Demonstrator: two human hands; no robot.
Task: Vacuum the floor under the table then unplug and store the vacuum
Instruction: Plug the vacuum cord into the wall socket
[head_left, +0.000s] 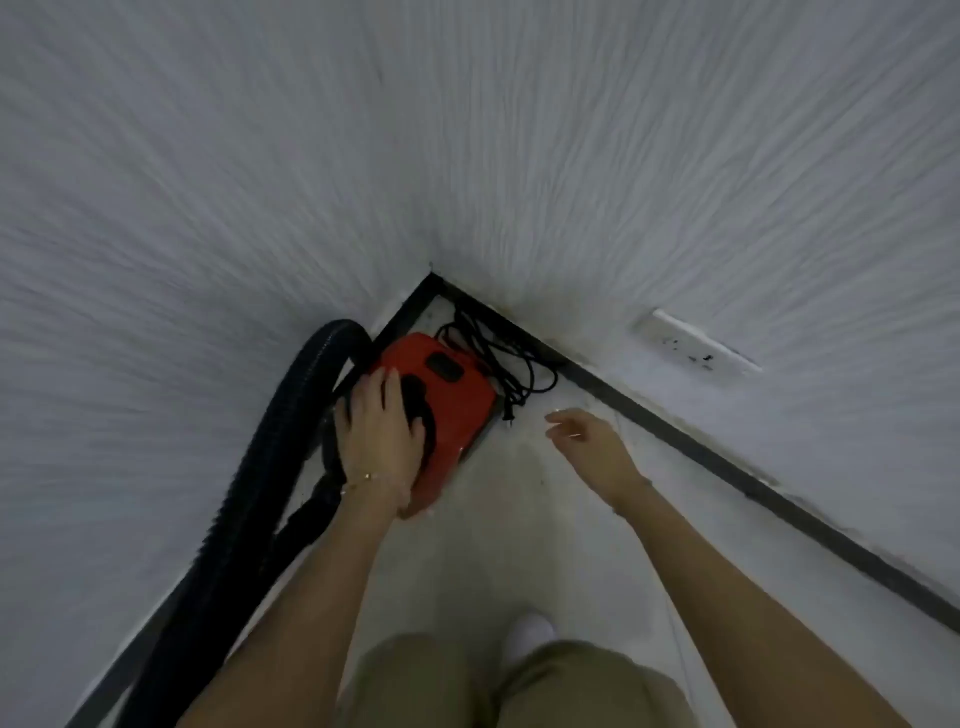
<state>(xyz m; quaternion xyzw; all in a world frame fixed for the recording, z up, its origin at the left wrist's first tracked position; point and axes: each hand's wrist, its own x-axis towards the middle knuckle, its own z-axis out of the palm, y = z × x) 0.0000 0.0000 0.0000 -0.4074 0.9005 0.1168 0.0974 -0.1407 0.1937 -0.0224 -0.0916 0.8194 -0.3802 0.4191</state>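
A red vacuum (457, 395) with black trim sits on the pale floor in the corner where two white walls meet. My left hand (382, 431) lies on its top at the black handle, fingers curled over it. A thick black ribbed hose (270, 457) loops up from the vacuum's left side and runs down along the left wall. The black power cord (498, 358) lies bundled behind the vacuum in the corner, its plug end (508, 415) loose on the floor. My right hand (592, 447) hovers to the right of the vacuum, fingers apart and holding nothing.
A white wall socket (696, 343) sits low on the right wall. Black skirting (727, 467) runs along both walls. My legs in khaki trousers (519, 686) and a white shoe (527, 631) stand on the floor just behind the vacuum.
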